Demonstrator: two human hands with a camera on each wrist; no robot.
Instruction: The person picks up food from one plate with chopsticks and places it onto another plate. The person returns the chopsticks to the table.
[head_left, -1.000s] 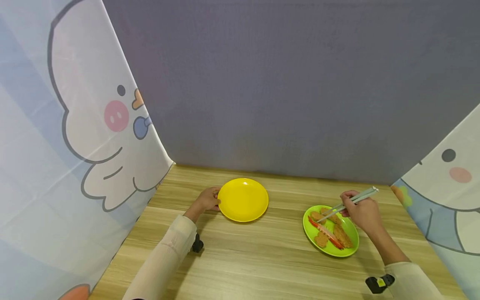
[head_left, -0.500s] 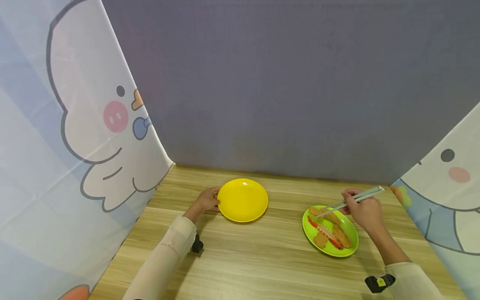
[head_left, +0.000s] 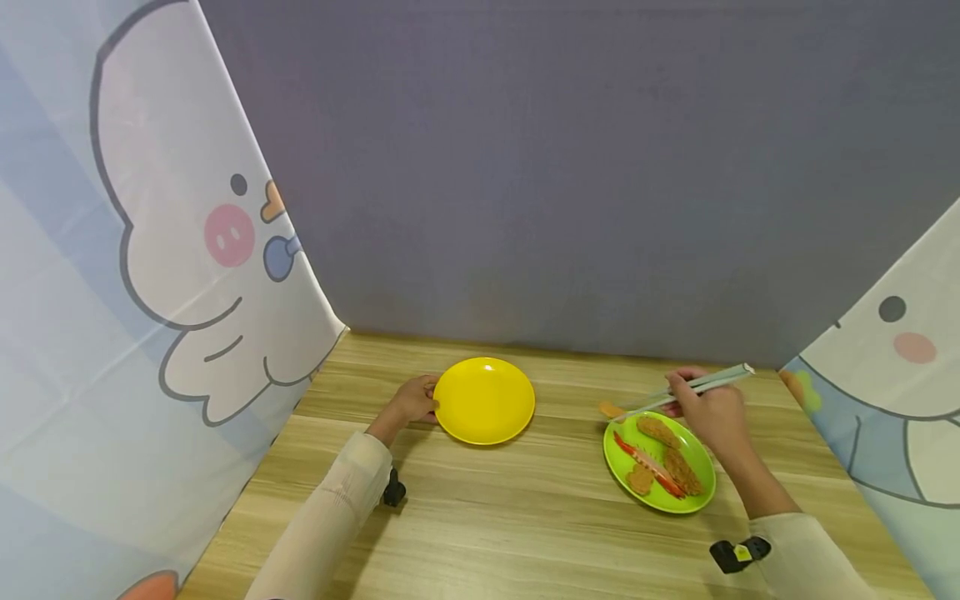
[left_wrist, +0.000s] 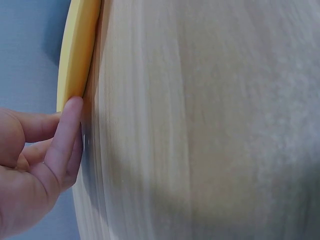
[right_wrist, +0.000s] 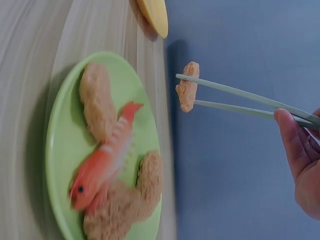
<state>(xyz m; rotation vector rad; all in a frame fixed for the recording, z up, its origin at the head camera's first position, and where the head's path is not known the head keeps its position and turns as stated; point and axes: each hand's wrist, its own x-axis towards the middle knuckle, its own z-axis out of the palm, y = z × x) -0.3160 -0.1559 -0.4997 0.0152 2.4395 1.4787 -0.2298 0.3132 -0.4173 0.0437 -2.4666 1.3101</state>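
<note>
My right hand point(head_left: 716, 415) grips a pair of pale green chopsticks point(head_left: 697, 387). Between their tips a fried nugget point(right_wrist: 187, 87) is pinched, lifted off the light green plate point(right_wrist: 56, 145) and above its far left rim in the head view. On that plate lie a red-and-white shrimp point(head_left: 649, 465), a smaller nugget point(head_left: 640, 479) and two long breaded pieces, one a drumstick shape point(head_left: 658, 431). To the left, my left hand point(head_left: 414, 400) holds the rim of a bare yellow plate point(head_left: 484, 401), its fingers at the edge in the left wrist view.
Both plates stand on a wood-grain table point(head_left: 480, 517), some distance apart. A grey panel point(head_left: 525, 183) rises behind the table. Printed cartoon cloths point(head_left: 180, 250) hang at the left and right sides.
The chopsticks have closed on the nugget at the green plate's far side and raised it, moving a little left and away. The left hand and yellow plate stay put.
</note>
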